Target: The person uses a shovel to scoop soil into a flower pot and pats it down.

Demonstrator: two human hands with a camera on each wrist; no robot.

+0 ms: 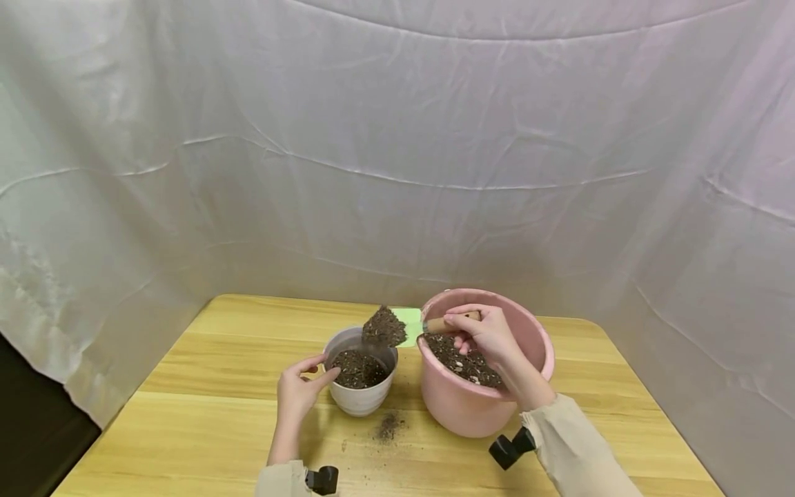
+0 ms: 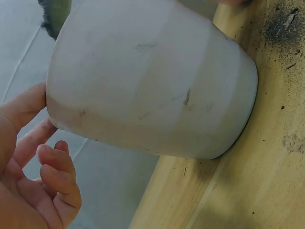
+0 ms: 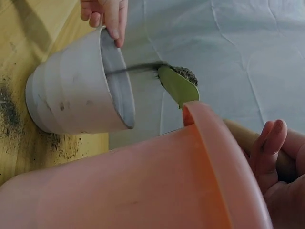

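In the head view the scoop's green blade (image 1: 406, 326) is mostly covered by its heap of soil (image 1: 384, 326). The wooden handle (image 1: 441, 324) vanishes inside the right hand (image 1: 491, 336). From the left wrist, the white pot (image 2: 152, 81) loses its rim at the top edge. The pink bucket (image 3: 143, 181) runs off the bottom in the right wrist view.

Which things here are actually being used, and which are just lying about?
In use: trowel with soil, gripped by right hand; white pot, steadied by left hand; pink bucket of soil.

Lying about: spilled soil on the table; white sheet behind.
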